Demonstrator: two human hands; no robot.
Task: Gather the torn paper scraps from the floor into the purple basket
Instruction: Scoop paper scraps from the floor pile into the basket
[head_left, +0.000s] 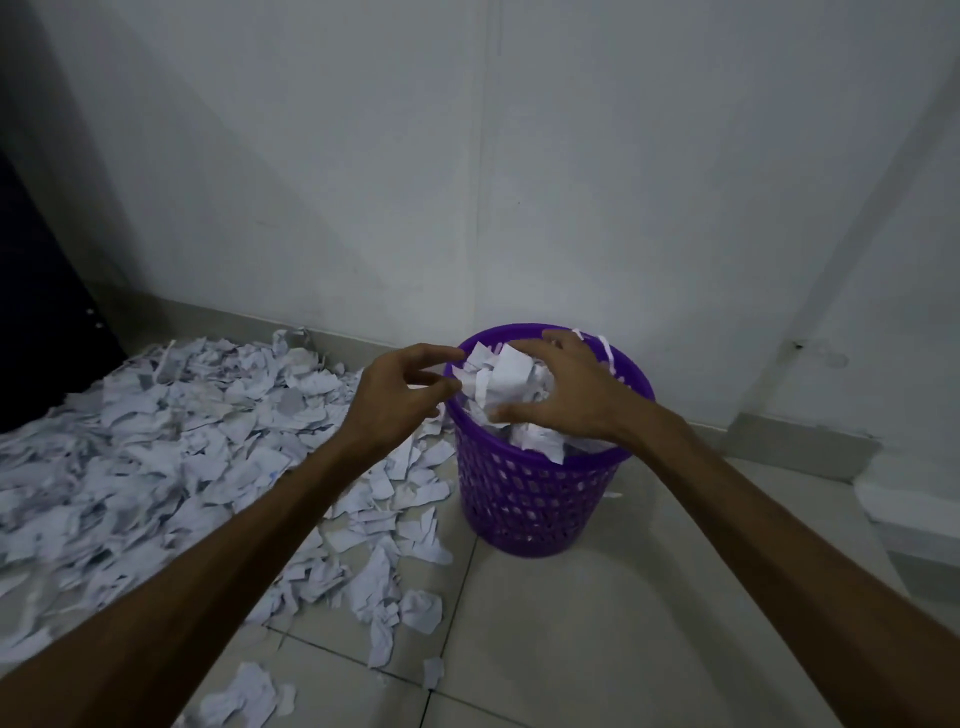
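Note:
A purple perforated basket stands on the tiled floor near the wall, heaped with white paper scraps up past its rim. My right hand is spread over the heap, fingers extended and resting on the scraps. Just left of the rim hovers my left hand, its fingers loosely curled and its fingertips close to the paper, with nothing plainly held. A big pile of torn paper scraps covers the floor left of the basket.
Loose scraps trail toward me in front of the basket. A dark piece of furniture stands at far left. The white wall rises right behind the basket. A white object lies on the floor at the right edge.

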